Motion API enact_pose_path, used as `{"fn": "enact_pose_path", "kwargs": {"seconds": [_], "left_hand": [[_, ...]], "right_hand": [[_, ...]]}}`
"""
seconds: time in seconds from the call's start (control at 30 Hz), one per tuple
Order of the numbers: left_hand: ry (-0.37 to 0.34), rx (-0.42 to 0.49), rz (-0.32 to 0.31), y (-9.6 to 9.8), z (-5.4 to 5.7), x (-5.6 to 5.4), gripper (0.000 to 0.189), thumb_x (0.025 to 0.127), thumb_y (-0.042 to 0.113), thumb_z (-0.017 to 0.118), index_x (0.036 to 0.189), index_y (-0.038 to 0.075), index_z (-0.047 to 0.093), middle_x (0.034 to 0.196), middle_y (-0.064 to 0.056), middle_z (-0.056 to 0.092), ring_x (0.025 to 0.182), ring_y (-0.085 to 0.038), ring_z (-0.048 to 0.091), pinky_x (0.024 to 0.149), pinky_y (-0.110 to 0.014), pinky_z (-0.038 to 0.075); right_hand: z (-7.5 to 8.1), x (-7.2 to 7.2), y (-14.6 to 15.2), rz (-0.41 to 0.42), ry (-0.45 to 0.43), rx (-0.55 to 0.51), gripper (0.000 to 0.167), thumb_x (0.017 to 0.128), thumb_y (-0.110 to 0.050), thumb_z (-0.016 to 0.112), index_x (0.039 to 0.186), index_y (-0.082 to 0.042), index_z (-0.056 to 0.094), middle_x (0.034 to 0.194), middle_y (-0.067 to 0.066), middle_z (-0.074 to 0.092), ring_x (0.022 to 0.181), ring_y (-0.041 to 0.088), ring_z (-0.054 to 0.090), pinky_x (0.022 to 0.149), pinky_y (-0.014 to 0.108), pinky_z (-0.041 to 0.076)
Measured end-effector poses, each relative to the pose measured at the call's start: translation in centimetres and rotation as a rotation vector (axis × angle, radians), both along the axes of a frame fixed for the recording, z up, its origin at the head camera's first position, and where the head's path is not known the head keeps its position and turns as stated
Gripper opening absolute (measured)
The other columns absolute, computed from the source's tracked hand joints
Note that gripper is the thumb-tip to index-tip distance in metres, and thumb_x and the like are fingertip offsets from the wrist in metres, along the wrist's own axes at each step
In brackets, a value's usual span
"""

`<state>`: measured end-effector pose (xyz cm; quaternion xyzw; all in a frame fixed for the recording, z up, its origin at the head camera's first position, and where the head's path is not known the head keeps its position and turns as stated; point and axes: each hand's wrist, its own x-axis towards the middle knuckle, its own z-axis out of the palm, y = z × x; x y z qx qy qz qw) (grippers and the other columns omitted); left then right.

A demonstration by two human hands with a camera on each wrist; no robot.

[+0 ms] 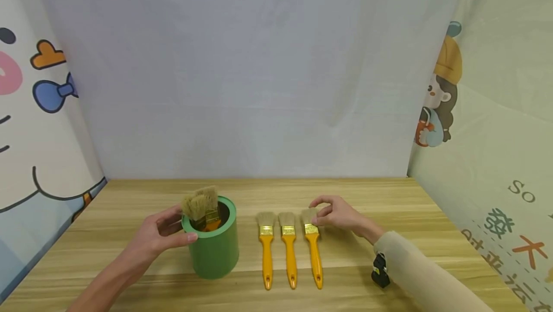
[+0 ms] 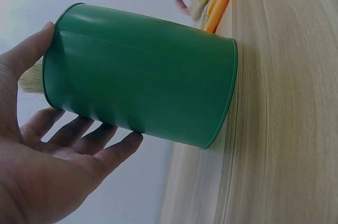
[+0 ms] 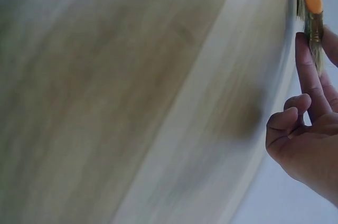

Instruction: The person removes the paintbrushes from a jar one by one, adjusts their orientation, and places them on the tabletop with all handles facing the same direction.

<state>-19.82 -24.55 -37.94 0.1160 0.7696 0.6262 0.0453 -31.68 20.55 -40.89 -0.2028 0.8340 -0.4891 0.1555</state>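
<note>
On the left of the table stands a green can point(image 1: 214, 253) with paintbrushes point(image 1: 198, 207) in it, bristles up; their handles are mostly hidden inside. My left hand point(image 1: 157, 235) holds the can near its rim, with the thumb on the near side, and in the left wrist view the fingers spread along its wall point(image 2: 137, 76). To the right, three paintbrushes lie side by side, yellow-orange handles towards me. My right hand point(image 1: 337, 213) is at the rightmost paintbrush point(image 1: 313, 245), thumb and forefinger about its bristles. The right wrist view shows the bristles point(image 3: 316, 55) between these fingers.
The left paintbrush point(image 1: 267, 249) and the middle paintbrush point(image 1: 289, 249) lie between the can and my right hand. A pale curtain point(image 1: 259, 72) hangs behind the wooden table point(image 1: 173, 293), with printed cloths at both sides. A black device point(image 1: 380, 271) is strapped at my right sleeve.
</note>
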Motion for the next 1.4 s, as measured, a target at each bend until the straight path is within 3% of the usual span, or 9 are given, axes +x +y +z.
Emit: {"fn": "enact_pose_path", "kwargs": {"seconds": [0.33, 0.67, 0.93, 1.4], "left_hand": [[-0.015, -0.010, 0.003, -0.01, 0.01, -0.05, 0.079, 0.099, 0.019, 0.075, 0.163, 0.000, 0.034, 0.162, -0.027, 0.039, 0.146, -0.050, 0.040, 0.109, -0.054, 0.048], [0.003, -0.003, -0.007, -0.02, -0.08, 0.00, 0.078, 0.099, 0.018, 0.074, 0.163, -0.001, 0.034, 0.162, -0.027, 0.039, 0.146, -0.050, 0.039, 0.109, -0.054, 0.047], [-0.009, -0.004, -0.003, 0.01, -0.04, -0.04, 0.078, 0.099, 0.019, 0.075, 0.163, 0.000, 0.034, 0.162, -0.027, 0.039, 0.146, -0.050, 0.039, 0.110, -0.056, 0.046], [-0.013, -0.004, -0.005, -0.02, 0.03, -0.04, 0.079, 0.099, 0.019, 0.075, 0.163, -0.001, 0.034, 0.162, -0.027, 0.038, 0.147, -0.051, 0.038, 0.110, -0.057, 0.046]], "right_hand": [[-0.66, -0.45, -0.08, 0.006, 0.008, 0.015, 0.039, 0.096, -0.004, 0.077, 0.130, 0.006, 0.061, 0.091, 0.012, 0.077, 0.082, 0.019, 0.068, 0.071, 0.032, 0.047], [-0.92, -0.69, -0.19, 0.018, 0.051, 0.045, 0.039, 0.095, -0.004, 0.078, 0.129, 0.007, 0.062, 0.089, 0.010, 0.076, 0.080, 0.019, 0.067, 0.072, 0.032, 0.050], [-0.74, -0.65, -0.43, 0.019, 0.132, 0.101, 0.040, 0.092, -0.009, 0.082, 0.127, 0.005, 0.066, 0.096, 0.011, 0.072, 0.084, 0.020, 0.064, 0.073, 0.036, 0.052], [-0.94, -0.91, -0.44, 0.017, 0.167, 0.129, 0.036, 0.091, -0.006, 0.083, 0.120, 0.007, 0.068, 0.092, 0.008, 0.067, 0.079, 0.019, 0.059, 0.070, 0.034, 0.050]]}}
